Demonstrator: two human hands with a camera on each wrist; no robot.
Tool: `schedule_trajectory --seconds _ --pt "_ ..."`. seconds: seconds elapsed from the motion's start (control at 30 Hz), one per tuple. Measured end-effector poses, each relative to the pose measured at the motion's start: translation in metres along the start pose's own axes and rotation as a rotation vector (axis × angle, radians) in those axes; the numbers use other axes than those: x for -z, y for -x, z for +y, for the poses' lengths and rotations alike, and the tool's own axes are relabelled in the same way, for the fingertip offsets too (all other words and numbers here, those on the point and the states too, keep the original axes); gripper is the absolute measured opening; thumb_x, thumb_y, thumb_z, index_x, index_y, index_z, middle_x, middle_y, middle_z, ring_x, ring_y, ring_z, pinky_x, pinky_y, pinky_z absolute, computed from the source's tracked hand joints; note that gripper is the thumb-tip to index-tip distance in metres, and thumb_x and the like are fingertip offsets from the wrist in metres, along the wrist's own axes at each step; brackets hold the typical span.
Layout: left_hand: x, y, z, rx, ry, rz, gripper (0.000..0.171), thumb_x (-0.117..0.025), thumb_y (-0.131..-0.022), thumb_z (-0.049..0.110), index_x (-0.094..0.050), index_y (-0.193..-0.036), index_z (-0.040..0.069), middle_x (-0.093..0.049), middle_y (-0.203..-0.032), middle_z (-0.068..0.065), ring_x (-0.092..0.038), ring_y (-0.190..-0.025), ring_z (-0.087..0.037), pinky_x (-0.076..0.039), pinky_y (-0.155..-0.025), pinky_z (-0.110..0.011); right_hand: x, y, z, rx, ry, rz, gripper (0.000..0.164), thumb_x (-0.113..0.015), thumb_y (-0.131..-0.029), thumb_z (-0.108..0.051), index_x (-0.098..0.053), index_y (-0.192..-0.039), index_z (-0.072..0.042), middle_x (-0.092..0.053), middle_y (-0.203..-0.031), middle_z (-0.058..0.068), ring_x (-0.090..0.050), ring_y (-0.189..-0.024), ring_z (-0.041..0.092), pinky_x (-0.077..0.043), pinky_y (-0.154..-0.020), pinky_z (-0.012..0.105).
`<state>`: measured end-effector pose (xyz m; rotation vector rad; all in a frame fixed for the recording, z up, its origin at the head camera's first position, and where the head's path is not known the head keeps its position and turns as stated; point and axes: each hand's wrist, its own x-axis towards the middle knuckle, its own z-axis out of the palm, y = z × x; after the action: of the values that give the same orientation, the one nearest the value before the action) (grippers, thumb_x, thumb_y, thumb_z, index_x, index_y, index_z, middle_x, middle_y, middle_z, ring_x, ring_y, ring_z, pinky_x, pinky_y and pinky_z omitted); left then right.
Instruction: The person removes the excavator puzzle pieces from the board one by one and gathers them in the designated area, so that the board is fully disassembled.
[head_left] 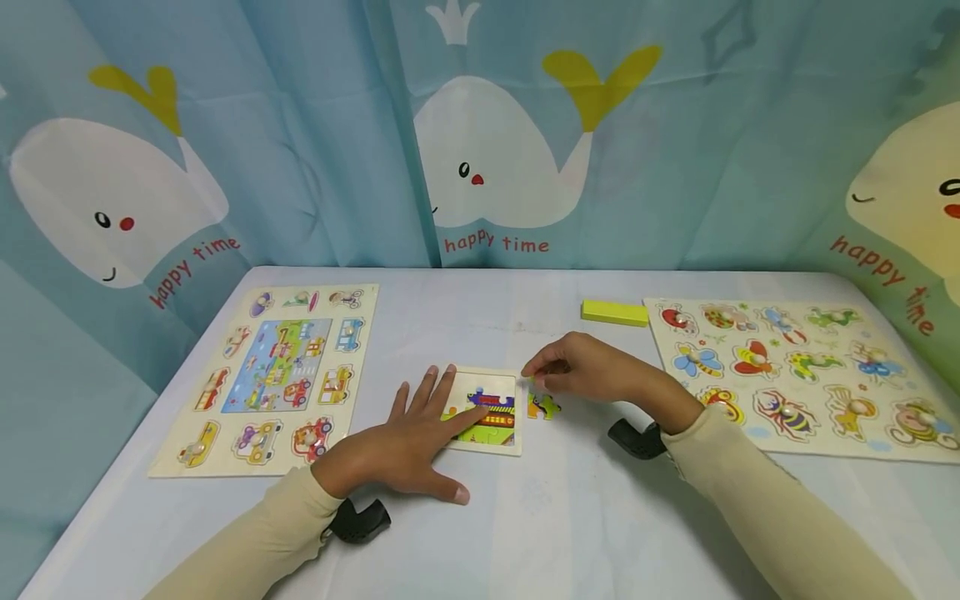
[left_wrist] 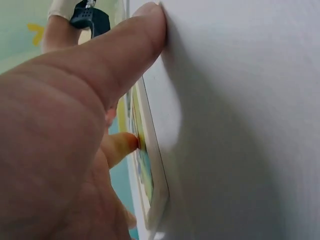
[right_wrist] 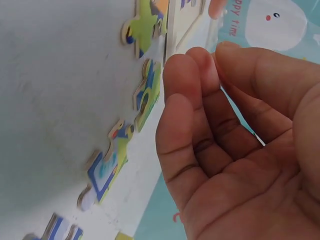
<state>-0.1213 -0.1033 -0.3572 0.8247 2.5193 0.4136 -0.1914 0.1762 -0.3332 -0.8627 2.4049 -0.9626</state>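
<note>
My left hand [head_left: 408, 442] lies spread over a small wooden puzzle board [head_left: 480, 372], its index fingertip touching the assembled pieces. Those pieces [head_left: 491, 433] form a colourful vehicle-like picture on green, partly hidden by the fingers. The left wrist view shows the thumb on the table, off the board's edge. Just right of the board is my right hand [head_left: 577, 367], fingers bent and thumb close to the fingertips; whether a piece is between them is hidden. Beneath it lies a green and orange jigsaw piece [head_left: 543, 406]. Several loose pieces [right_wrist: 110, 162] form a row on the table in the right wrist view.
A vehicle peg puzzle board [head_left: 360, 333] lies to the left, an insect peg puzzle board [head_left: 712, 354] to the right. The yellow-green block [head_left: 615, 313] is near the back of the white table. Behind it hangs a blue whale-print curtain [head_left: 322, 167].
</note>
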Motion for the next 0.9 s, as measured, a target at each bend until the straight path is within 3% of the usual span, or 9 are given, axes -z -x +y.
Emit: schedule_trajectory --seconds 0.2,0.33,0.6,0.9 --pt "-0.001 -0.003 0.007 -0.048 -0.009 -0.004 0.102 -0.068 -0.079 0.063 -0.012 -0.158 0.030 0.021 -0.159 -0.011 0.028 -0.141 -0.028 0.009 -0.110 -0.056 -0.003 -0.007 -0.005 0.024 -0.005 -0.006 0.017 -0.063 -0.091 0.002 -0.071 -0.106 0.002 -0.069 -0.095 0.005 -0.058 -0.080 0.014 -0.050 -0.077 0.028" --pt "-0.002 -0.008 0.012 -0.044 -0.020 -0.026 0.099 -0.063 -0.081 0.066 -0.009 -0.157 0.032 0.022 -0.159 -0.010 0.027 -0.141 -0.030 0.008 -0.111 -0.056 -0.006 -0.010 -0.010 0.028 0.005 -0.001 0.016 -0.063 -0.092 0.001 -0.071 -0.106 0.001 -0.069 -0.093 0.003 -0.058 -0.078 0.014 -0.050 -0.075 0.029" --pt "-0.005 -0.012 0.014 -0.029 -0.085 -0.055 0.086 -0.059 -0.083 0.069 -0.020 -0.155 0.040 0.018 -0.160 -0.014 0.025 -0.142 -0.035 0.007 -0.111 -0.058 -0.011 -0.017 -0.015 0.004 0.011 0.013 0.017 -0.066 -0.093 -0.006 -0.073 -0.107 -0.002 -0.071 -0.098 0.001 -0.059 -0.078 0.012 -0.051 -0.074 0.030" --pt "-0.006 -0.013 0.013 -0.025 -0.070 -0.046 0.085 -0.060 -0.083 0.068 -0.023 -0.154 0.040 0.020 -0.159 -0.015 0.027 -0.141 -0.034 0.009 -0.111 -0.057 -0.021 -0.028 -0.017 0.047 -0.008 0.022 0.019 -0.066 -0.093 -0.007 -0.072 -0.110 -0.003 -0.071 -0.103 0.000 -0.060 -0.086 0.013 -0.050 -0.081 0.030"
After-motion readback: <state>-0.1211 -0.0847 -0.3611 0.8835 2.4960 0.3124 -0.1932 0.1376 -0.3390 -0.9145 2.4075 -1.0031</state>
